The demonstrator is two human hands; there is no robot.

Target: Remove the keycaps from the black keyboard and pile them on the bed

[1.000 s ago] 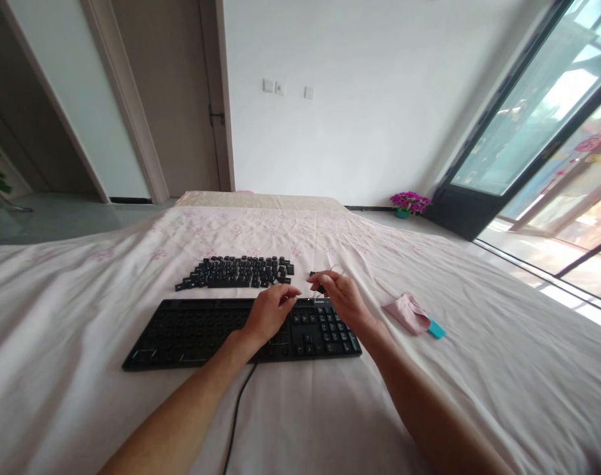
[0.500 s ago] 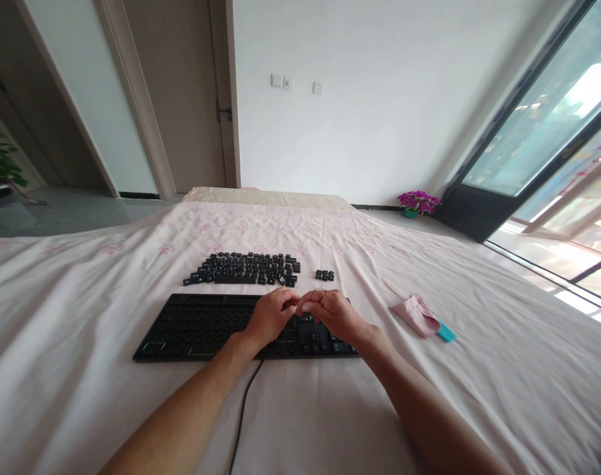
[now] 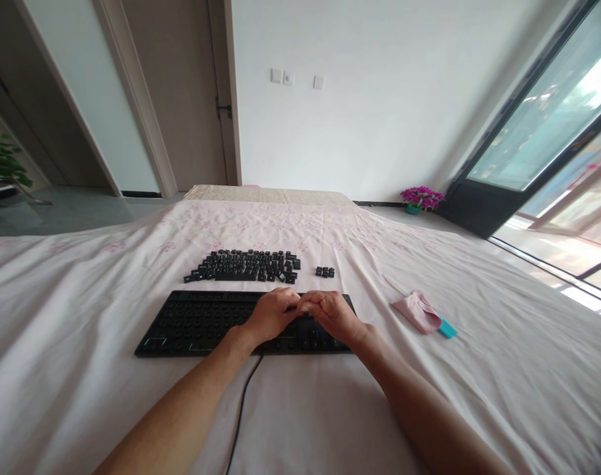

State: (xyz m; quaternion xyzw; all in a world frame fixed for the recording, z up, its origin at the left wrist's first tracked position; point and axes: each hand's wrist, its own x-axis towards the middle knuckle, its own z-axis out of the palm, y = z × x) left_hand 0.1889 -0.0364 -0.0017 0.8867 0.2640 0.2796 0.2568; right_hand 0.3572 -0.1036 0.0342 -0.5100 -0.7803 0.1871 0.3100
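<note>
A black keyboard (image 3: 201, 323) lies across the bed, most of its left part stripped of keycaps. Over its right half my left hand (image 3: 274, 313) and my right hand (image 3: 331, 311) meet, fingertips together just above the keys. Both hands have their fingers curled and pressed close. Whatever they pinch is hidden by the fingers and too small to make out. Behind the keyboard lies a dense group of loose black keycaps (image 3: 245, 265). A smaller cluster of keycaps (image 3: 324, 271) sits to its right, just beyond my right hand.
The keyboard's black cable (image 3: 241, 412) runs toward me between my forearms. A pink cloth (image 3: 417, 312) lies to the right with a teal flat piece (image 3: 447, 328) beside it. Wrinkled pale pink sheet (image 3: 478, 396) covers the bed. Purple flowers (image 3: 421, 197) stand on the floor beyond.
My hands stay together over the keyboard's right half with only a slight shift. The whole view has tilted a little; the keycaps and cloth keep their places on the sheet.
</note>
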